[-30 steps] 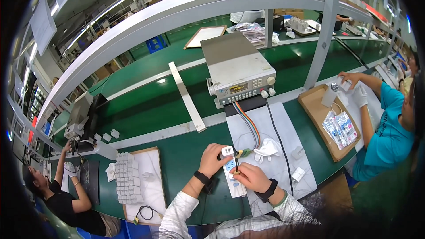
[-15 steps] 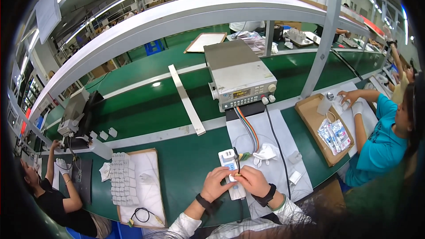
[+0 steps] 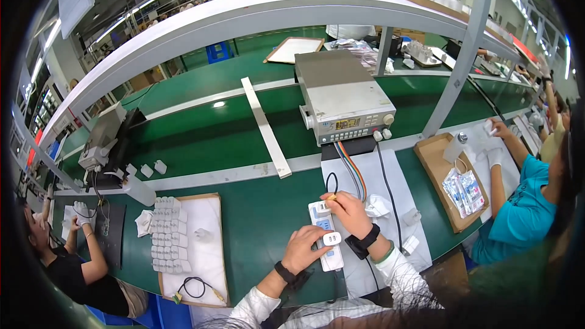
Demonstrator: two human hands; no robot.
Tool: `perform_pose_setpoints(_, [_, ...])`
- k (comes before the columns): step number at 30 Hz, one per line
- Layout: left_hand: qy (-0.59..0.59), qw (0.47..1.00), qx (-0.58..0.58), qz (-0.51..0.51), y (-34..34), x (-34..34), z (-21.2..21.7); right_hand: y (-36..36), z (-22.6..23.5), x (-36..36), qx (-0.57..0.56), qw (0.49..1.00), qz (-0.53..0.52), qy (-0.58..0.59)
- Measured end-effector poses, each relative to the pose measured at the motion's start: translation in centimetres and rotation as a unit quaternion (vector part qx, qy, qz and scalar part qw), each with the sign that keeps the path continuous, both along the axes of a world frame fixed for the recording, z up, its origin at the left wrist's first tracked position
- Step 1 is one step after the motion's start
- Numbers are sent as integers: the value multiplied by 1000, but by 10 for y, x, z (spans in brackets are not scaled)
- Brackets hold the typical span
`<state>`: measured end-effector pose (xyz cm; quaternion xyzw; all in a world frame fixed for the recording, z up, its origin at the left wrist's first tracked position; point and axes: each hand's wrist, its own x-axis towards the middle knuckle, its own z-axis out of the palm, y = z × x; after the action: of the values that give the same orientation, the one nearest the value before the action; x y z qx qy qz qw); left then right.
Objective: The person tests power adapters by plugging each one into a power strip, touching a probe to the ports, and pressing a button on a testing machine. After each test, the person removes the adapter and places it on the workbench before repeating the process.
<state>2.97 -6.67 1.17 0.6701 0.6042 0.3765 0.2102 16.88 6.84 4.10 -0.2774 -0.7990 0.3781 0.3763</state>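
My left hand (image 3: pixel 303 250) is closed round a small white two-port USB charger (image 3: pixel 332 239), its port side facing up. Up and to the right, my right hand (image 3: pixel 352 214) pinches the yellow-ended plug (image 3: pixel 331 197) of a black cable that loops above the fingers. The plug and the charger are apart. Under both hands lies a white power strip (image 3: pixel 334 261), with another white block at its far end, partly hidden by my right hand. A crumpled white glove or cloth (image 3: pixel 378 206) lies right of my right hand.
A grey bench instrument (image 3: pixel 350 100) with a display stands ahead, coloured wires running from it. Rows of white chargers (image 3: pixel 169 237) fill part of a tray at left, beside a coiled cable (image 3: pixel 195 287). A cardboard tray (image 3: pixel 434 173) sits at right. Co-workers sit on both sides.
My hands, together at the charger before, have come apart. The right hand has moved up and away with the cable plug, while the left keeps the charger. The whole view has shifted slightly.
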Motion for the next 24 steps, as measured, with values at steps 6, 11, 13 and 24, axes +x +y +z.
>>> perform_pose_setpoints(6, [-4,1000,-10,-5,1,-2,-2,-2,-11,-11,60,996,-41,-53])
perform_pose_setpoints(11, [-347,931,101,56,12,-15,7,-4,-6,-7,39,998,-39,-14])
perform_pose_setpoints(13, [-280,944,146,97,41,-40,39,-3,-10,-6,27,998,-45,-28])
perform_pose_setpoints(24, [197,966,-44,163,233,-138,3,-5,-17,-13,27,999,-11,21])
